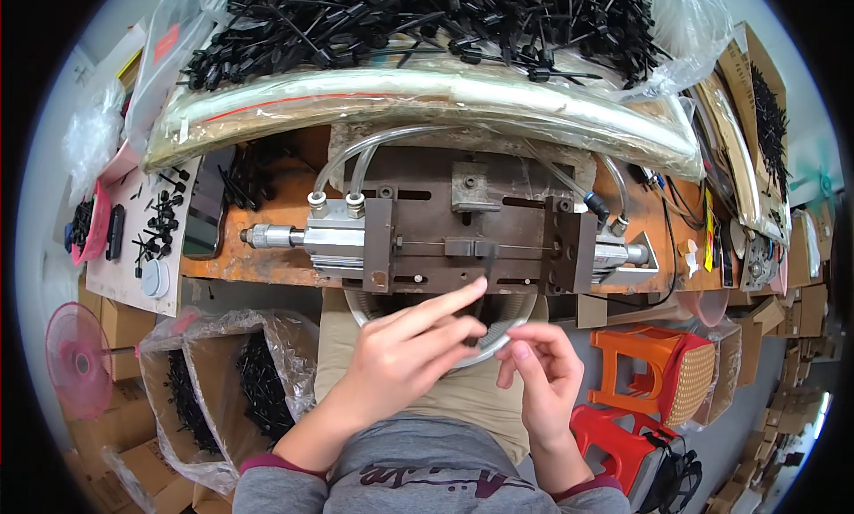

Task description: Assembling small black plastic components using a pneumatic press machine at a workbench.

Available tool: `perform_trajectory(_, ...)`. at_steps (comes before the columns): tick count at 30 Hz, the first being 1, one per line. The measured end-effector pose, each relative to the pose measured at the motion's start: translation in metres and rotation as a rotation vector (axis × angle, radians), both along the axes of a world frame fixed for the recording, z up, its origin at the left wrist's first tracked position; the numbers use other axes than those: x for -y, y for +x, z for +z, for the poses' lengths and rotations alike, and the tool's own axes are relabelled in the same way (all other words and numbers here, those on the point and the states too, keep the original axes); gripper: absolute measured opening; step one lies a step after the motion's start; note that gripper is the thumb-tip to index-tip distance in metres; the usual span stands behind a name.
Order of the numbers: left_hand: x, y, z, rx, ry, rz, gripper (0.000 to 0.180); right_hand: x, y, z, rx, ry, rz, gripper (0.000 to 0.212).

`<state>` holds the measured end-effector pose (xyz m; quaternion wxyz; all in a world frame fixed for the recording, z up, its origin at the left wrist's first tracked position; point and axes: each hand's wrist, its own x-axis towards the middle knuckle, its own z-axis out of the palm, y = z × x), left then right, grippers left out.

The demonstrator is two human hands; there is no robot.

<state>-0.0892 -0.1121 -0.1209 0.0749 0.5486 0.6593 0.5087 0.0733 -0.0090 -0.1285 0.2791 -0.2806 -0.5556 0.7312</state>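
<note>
My left hand (402,361) reaches up to the front edge of a dark metal fixture (427,180). Its index finger is stretched out, with the other fingers apart from it. A small dark block (471,247) sits on a thin rod at the fixture's middle, and a blurred dark piece hangs beside it. My right hand (547,367) is curled, thumb and index close together over the rim of a pale round basket (487,352) on my lap. Whatever lies between those fingertips is too small to make out. A metal air cylinder (336,247) flanks the fixture on the left, another (614,254) on the right.
Beyond the fixture, black plastic parts (427,24) are heaped on a plastic-wrapped ledge (427,96). Clear hoses (360,149) arch over the bench. Boxes of black parts (262,385) and a pink fan (80,361) stand left; orange and red stools (632,372) stand right.
</note>
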Motion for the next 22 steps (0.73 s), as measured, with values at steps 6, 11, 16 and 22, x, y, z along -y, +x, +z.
perform_trajectory(6,0.027,0.002,-0.009,0.486,0.035,-0.269,0.022,-0.007,-0.014,0.011,-0.125,-0.127,0.201,0.021)
perform_trajectory(11,0.033,0.009,-0.013,0.733,0.012,-0.317,0.024,-0.006,-0.019,0.015,-0.171,-0.205,0.273,0.013)
perform_trajectory(16,0.034,0.011,-0.018,0.745,0.023,-0.329,0.026,-0.006,-0.018,0.018,-0.156,-0.265,0.259,0.006)
perform_trajectory(22,0.037,0.013,-0.013,0.737,0.007,-0.321,0.028,-0.005,-0.018,0.017,-0.2,-0.299,0.262,0.008)
